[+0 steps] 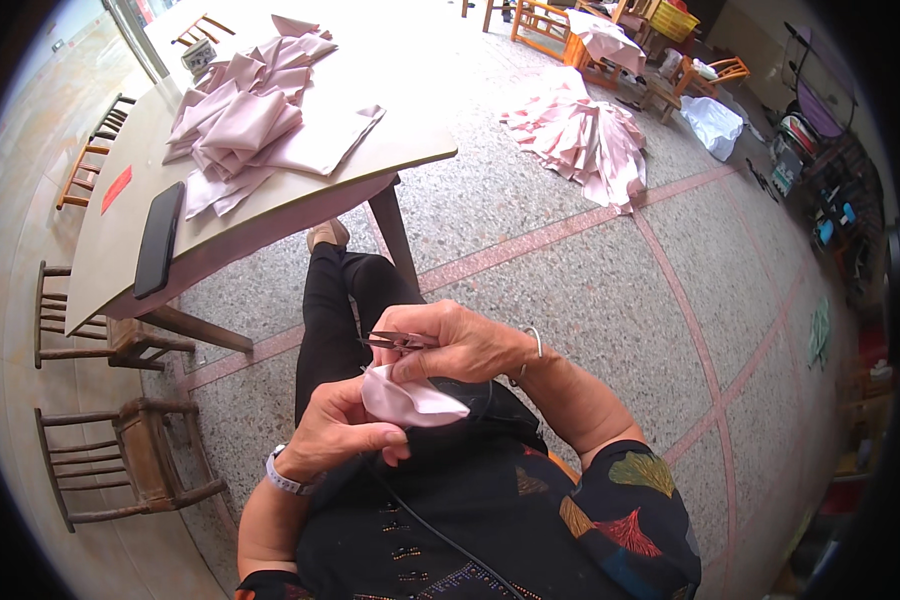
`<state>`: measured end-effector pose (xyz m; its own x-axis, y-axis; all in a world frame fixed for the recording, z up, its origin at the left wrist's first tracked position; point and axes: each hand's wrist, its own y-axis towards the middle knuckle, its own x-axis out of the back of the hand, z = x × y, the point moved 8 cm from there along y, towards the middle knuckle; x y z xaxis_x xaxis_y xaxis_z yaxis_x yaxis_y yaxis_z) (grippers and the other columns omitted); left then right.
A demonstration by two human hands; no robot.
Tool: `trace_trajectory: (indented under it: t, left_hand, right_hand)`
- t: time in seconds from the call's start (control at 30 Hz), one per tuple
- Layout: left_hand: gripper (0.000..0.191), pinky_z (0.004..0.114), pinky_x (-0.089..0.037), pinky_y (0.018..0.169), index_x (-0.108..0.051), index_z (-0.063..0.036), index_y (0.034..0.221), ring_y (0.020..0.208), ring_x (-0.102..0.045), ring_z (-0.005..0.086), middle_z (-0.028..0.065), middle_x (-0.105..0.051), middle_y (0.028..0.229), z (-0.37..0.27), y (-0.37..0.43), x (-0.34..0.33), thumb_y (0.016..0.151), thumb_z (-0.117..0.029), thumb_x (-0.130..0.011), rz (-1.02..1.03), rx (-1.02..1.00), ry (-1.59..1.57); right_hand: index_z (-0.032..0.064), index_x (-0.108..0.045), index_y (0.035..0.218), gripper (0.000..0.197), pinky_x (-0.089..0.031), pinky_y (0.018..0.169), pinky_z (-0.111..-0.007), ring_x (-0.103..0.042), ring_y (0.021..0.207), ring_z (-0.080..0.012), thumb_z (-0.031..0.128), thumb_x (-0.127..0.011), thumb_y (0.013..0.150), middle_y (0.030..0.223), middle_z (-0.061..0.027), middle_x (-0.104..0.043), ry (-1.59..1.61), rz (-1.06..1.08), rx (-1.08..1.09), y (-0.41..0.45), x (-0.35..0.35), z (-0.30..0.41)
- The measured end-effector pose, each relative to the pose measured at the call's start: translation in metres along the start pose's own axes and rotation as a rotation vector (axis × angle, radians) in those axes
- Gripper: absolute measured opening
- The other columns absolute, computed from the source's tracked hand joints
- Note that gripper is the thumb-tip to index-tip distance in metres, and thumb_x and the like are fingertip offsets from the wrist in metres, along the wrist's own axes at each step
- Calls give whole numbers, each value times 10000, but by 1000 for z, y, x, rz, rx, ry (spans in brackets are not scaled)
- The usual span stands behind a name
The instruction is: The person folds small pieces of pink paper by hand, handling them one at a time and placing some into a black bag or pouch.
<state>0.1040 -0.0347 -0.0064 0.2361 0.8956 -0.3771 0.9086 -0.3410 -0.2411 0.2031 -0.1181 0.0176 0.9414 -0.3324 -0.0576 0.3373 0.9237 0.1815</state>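
Observation:
My right hand (450, 345) holds small thread snips (401, 341), their dark blades pointing left, and its thumb also touches a pale pink fabric piece (412, 401). Below and to the left, my left hand (352, 427) pinches the same piece, which is folded to a pointed corner. Both hands are above my lap. A pile of pale pink fabric (247, 120) lies on the table at the upper left. Another heap of pink fabric pieces (585, 142) is spread on the floor at the upper right.
The table (412, 146) stands at the front left, with a black smartphone (159, 240) at its near edge and a red paper slip (117, 190). Wooden chairs (146, 454) line the left wall. A white plastic bag (711, 126) and small wooden stools are at the upper right; a green cloth (818, 334) lies farther right.

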Motion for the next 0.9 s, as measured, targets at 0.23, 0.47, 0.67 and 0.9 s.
trace_trajectory:
  t: [0.23, 0.47, 0.67, 0.9]
  left_hand:
    - [268, 280, -539, 792, -685, 37, 1055, 863, -675, 151, 85, -707, 963, -5, 7, -9, 819, -53, -773, -9, -75, 143]
    - [206, 223, -481, 747, -690, -4, 1023, 815, -609, 59, -15, -672, 875, 16, 19, -12, 837, -75, -744, -36, 54, 27]
    - [223, 227, -495, 786, -664, -9, 1049, 862, -616, 72, -8, -667, 942, 11, 19, -20, 845, -72, -727, 45, -53, -75]
    - [282, 243, -511, 824, -681, -4, 1088, 907, -632, 85, 25, -690, 1006, 9, 19, -15, 827, -63, -772, -41, 33, -79]
  right_hand:
    - [-1, -628, 988, 144, -460, 739, -245, -532, 814, -63, 94, -696, 903, 829, -10, -624, 11, 92, -26, 5, -4, 13]
    - [-2, -657, 934, 143, -477, 701, -242, -584, 784, -66, 33, -749, 832, 812, -18, -649, 12, 28, -50, 4, 7, 1]
    - [-7, -657, 927, 166, -483, 701, -249, -596, 777, -76, 59, -766, 821, 816, -34, -659, -58, 46, -39, 7, 5, 12]
    - [-7, -646, 986, 154, -497, 774, -259, -604, 857, -88, 80, -714, 879, 884, -45, -676, -97, 54, -63, 8, 10, 10]
